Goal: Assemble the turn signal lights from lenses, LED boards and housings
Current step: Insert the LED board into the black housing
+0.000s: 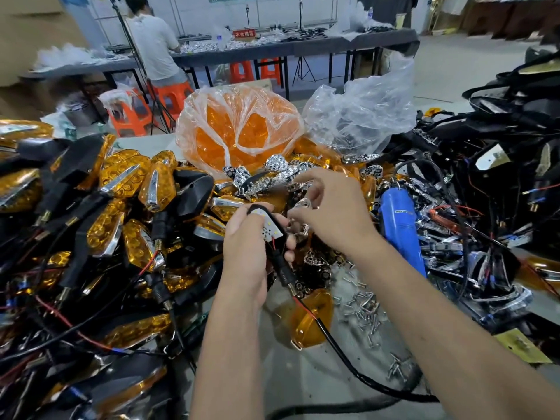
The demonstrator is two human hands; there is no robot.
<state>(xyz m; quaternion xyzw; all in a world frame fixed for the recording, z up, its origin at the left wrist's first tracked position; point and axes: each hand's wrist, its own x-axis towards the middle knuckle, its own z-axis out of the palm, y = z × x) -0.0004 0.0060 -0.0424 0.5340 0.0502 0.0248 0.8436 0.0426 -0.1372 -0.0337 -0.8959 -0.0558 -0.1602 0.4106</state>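
- Head view looks down on a workbench (pixel 303 374) crowded on three sides, with only a narrow bare strip of its surface running from the middle toward the near edge
- left hand (pixel 248 237) grips a black housing (pixel 274 225) with a white LED board (pixel 268 224) seated in it, fingers curled round the far side, thumb on the near side
- right hand (pixel 330 207) pinches a small chrome reflector (pixel 300 206) between thumb and fingertips, just beside the housing; whether the two parts touch is hard to tell
- red and black wires (pixel 306 307) trail from the housing down across the bare strip to a thick black cable (pixel 363 380)
- one loose amber lens (pixel 309 319) lies on the bare strip just under the wires
- scattered screws (pixel 363 307) lie to the right of that lens, near the right forearm
- finished amber lights (pixel 130 207) are heaped along the left, cut off by the frame's left and bottom edges
- a blue tool (pixel 400 228) lies just right of the right wrist, its lower end buried among chrome parts
- a clear bag of orange lenses (pixel 239 131) stands behind the hands, and beside it a second clear bag (pixel 360 113) whose contents are hard to make out
- black wired housings (pixel 500 140) pile up on the right, running out of view
- a person (pixel 154 40) sits at a far table, back turned
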